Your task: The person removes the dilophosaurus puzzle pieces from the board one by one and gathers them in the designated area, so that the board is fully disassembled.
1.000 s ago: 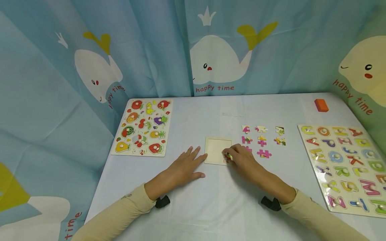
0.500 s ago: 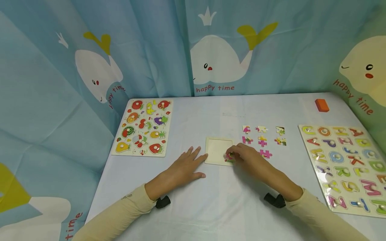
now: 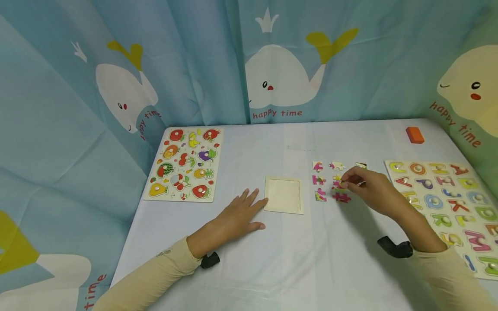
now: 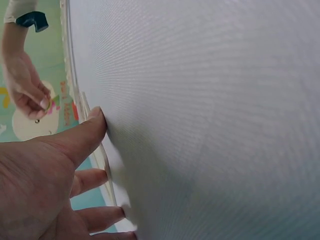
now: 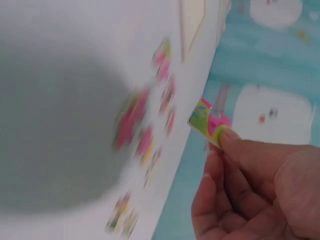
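Observation:
My left hand (image 3: 235,216) rests on the white table with its fingers spread. One of its fingertips touches the left edge of the shallow square puzzle tray (image 3: 283,196), whose inside is bare. Over the loose pieces on the right, my right hand (image 3: 375,192) pinches a jigsaw piece (image 5: 202,120) between thumb and fingers. That piece shows green, pink and yellow in the right wrist view. Several other jigsaw pieces, such as a pink one (image 3: 341,198) and a pink-green one (image 3: 320,195), lie in loose rows beneath and beside this hand. The hand partly hides some of them.
A fruit peg board (image 3: 184,164) lies at the left. On the right is a letter peg board (image 3: 441,207), partly covered by the right arm. An orange block (image 3: 414,135) sits near the back right corner. A blue whale-print curtain (image 3: 218,65) hangs behind the table.
The right hand has lifted away from the tray's lower right corner and moved right over the loose pieces, carrying the piece. The tray's corner is now uncovered. The left hand stays put.

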Motion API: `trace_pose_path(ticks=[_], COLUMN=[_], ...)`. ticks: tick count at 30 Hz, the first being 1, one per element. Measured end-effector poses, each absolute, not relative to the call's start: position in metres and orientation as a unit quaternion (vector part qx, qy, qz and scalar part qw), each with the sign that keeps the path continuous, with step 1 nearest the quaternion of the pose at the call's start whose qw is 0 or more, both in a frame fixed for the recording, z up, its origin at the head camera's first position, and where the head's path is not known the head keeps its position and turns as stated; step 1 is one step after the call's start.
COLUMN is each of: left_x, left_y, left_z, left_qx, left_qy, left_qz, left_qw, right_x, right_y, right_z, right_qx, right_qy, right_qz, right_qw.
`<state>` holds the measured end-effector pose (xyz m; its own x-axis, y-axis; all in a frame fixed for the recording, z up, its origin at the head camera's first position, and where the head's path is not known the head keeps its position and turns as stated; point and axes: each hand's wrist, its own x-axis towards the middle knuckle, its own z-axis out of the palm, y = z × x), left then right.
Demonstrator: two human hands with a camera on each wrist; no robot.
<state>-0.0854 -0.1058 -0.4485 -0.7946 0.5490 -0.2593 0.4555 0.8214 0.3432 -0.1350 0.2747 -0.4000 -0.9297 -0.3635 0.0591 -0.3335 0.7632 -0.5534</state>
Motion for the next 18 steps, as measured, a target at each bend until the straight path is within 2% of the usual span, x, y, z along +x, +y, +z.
trace_pose_path(ticks=[9, 18], left_x=[-0.087, -0.086], left_y=[-0.106, -0.106], left_z=[-0.449, -0.45], left_qx=[0.27, 0.271], left_qy=[0.937, 0.938], left_qz=[0.132, 0.132], left_qw=[0.177, 0.171], right_x=[-0.145, -0.151], right_y=[0.336, 0.354], right_z=[-0.41, -0.422], right_qx=[-0.166, -0.191], right_qy=[0.941, 0.922], right_qz=[-0.277, -0.301], right_qw=[0.1, 0.151])
